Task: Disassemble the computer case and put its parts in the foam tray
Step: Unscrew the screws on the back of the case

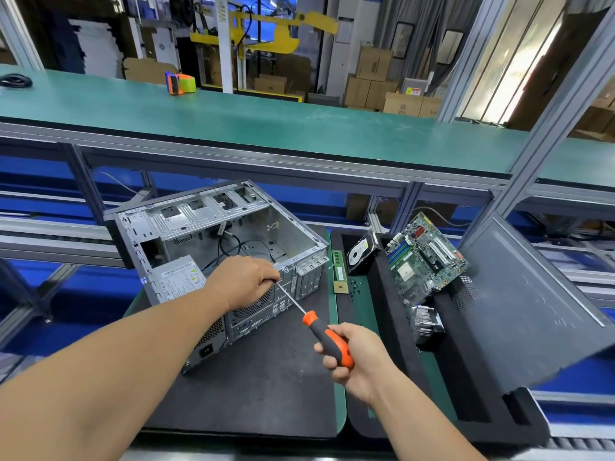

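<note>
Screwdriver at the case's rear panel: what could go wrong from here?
The left hand covers the tip of the screwdriver, so a slip could jab fingers. A freed screw could drop inside the case. The power supply is still in the case and may shift once unfastened.

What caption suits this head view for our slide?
Right hand drives a screwdriver into the computer case while the left hand steadies its rear.

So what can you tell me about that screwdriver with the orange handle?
The screwdriver has a thick orange and dark grey handle and a thin, bare metal shaft. The right hand grips the handle. It slants up and to the left, and its tip meets the rear panel of the computer case, right by the left hand's fingers.
</note>
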